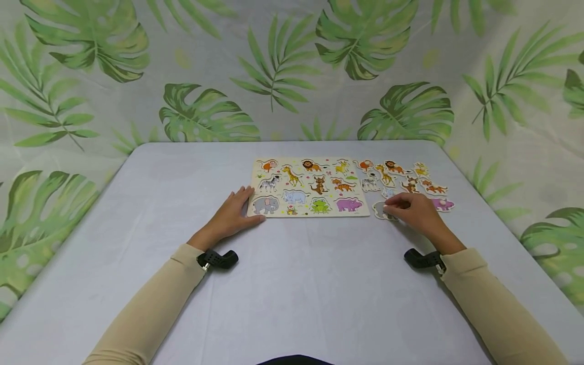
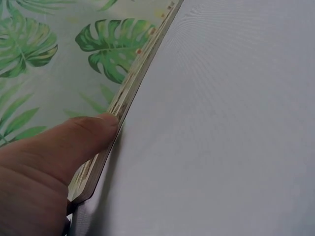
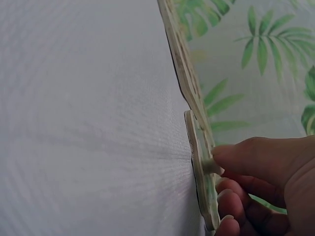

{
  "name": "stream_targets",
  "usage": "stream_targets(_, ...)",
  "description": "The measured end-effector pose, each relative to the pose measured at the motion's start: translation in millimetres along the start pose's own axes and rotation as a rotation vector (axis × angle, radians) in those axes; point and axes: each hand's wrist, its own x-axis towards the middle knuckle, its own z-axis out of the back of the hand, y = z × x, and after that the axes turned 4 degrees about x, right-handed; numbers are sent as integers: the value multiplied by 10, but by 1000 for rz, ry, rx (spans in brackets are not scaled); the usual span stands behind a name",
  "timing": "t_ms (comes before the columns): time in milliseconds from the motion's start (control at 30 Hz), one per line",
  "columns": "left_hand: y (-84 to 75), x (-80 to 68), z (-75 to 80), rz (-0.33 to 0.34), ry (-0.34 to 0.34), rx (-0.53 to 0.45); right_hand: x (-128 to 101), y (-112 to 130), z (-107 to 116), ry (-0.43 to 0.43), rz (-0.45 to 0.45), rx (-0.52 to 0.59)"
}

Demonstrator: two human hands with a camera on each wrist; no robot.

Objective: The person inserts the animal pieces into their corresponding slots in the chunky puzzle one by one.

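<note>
Beside board (image 1: pixel 308 186) | right hand (image 1: pixel 417 213) pinches elephant piece (image 1: pixel 381 210) | flat, long axis sideways

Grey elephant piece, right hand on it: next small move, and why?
Probably lift the grey elephant piece off the table. The right hand already pinches its peg, the piece lies flat beside the puzzle board, and the left hand rests on the board's near-left corner, steadying it.

Bright even light, soft shadows, wide-angle distortion
</note>
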Motion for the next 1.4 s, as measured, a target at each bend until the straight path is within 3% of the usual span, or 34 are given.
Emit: stream_targets(1400,-2,-14,23,44,-32,-12,34,-53,-46,-42,18,-53)
